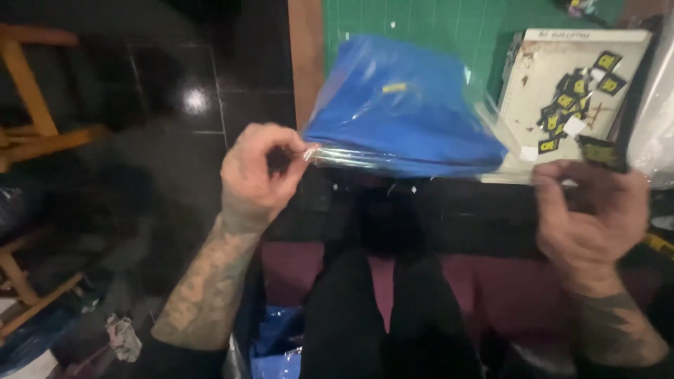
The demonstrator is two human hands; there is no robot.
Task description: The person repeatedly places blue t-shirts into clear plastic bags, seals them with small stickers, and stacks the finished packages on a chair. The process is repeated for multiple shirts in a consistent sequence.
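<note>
- Left hand (256, 172) pinches the clear bag's (404, 112) corner; blue folded cloth inside.
- Right hand (593, 210) grips the opposite edge and a small black-yellow label (602, 152).
- Step, likely: holding the bag taut; sealing calls for a steady pull.

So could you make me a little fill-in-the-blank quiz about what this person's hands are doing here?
1. Both hands hold a clear plastic bag with folded ____ fabric inside.
2. The left hand pinches the bag's ____ corner.
3. Under the bag lies a ____ cutting mat.
4. The right hand is beside small black and ____ tags.

Missing words: blue; left; green; yellow
</note>
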